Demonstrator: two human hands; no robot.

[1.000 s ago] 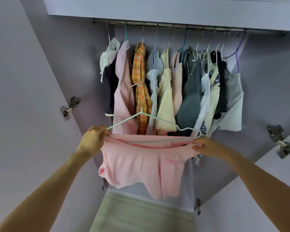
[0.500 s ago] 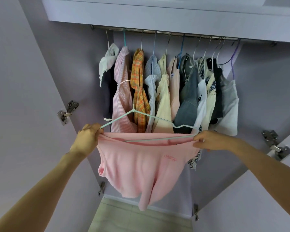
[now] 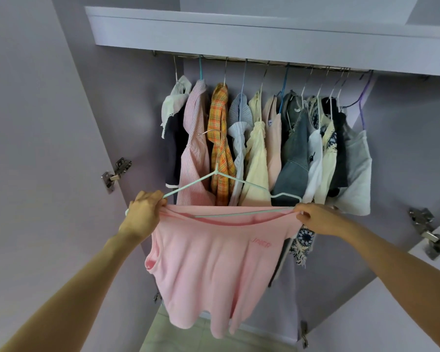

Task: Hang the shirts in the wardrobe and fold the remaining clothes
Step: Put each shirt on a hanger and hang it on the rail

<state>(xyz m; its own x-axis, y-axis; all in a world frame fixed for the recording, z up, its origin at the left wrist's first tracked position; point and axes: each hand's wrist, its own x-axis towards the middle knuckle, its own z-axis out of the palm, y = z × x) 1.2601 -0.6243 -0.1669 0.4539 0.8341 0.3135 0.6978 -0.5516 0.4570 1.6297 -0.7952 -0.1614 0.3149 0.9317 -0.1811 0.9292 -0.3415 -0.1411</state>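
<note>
Shirt and hanger barely moved, view tilted up: left hand (image 3: 144, 214) and right hand (image 3: 318, 219) grip pink shirt (image 3: 214, 262) on mint hanger (image 3: 229, 179), below wardrobe rail (image 3: 264, 62).

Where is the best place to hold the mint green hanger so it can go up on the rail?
Probably at the neck of the mint green hanger, just under its hook, coming from below. Both hands, left and right, now pinch its two ends with the pink shirt, so the neck stands bare and points up toward the rail.
</note>
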